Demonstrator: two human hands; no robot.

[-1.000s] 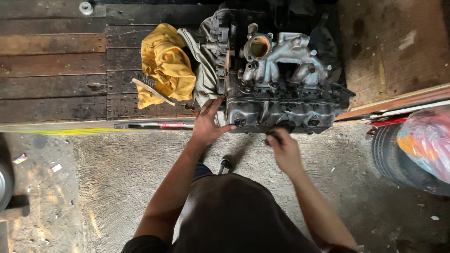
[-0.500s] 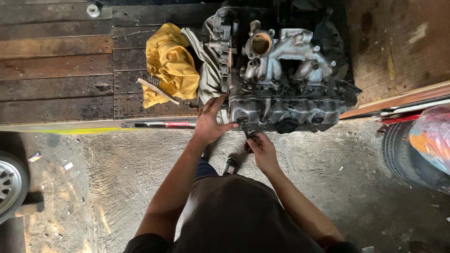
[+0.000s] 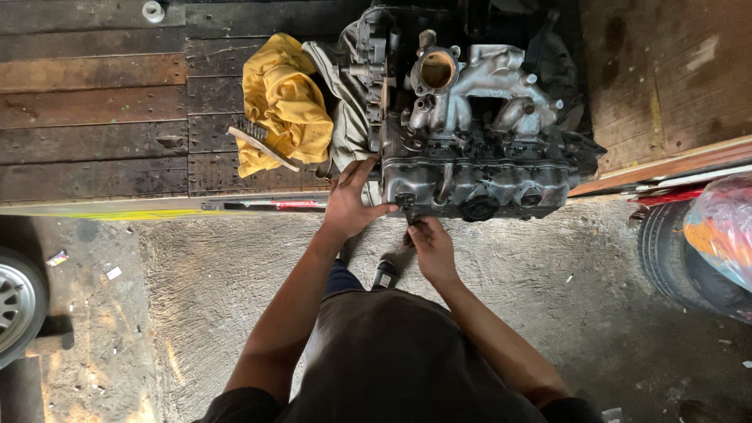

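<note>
Dark plank decking [image 3: 94,117] bears the engine [image 3: 478,149]; our left hand [image 3: 351,205] braces its corner, fingers spread; our right hand [image 3: 429,244] pinches a small dark fitting [image 3: 409,210]; steady, square pressure seems wise.

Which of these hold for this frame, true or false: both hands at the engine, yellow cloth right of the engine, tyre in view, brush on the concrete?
1. Both hands are at the engine. True: the left hand rests on its near corner and the right hand is at its lower edge.
2. The yellow cloth lies right of the engine. False: it lies to its left.
3. A tyre stands at the right. True.
4. The wire brush lies on the concrete floor. False: it lies against the cloth on the wooden boards.
</note>
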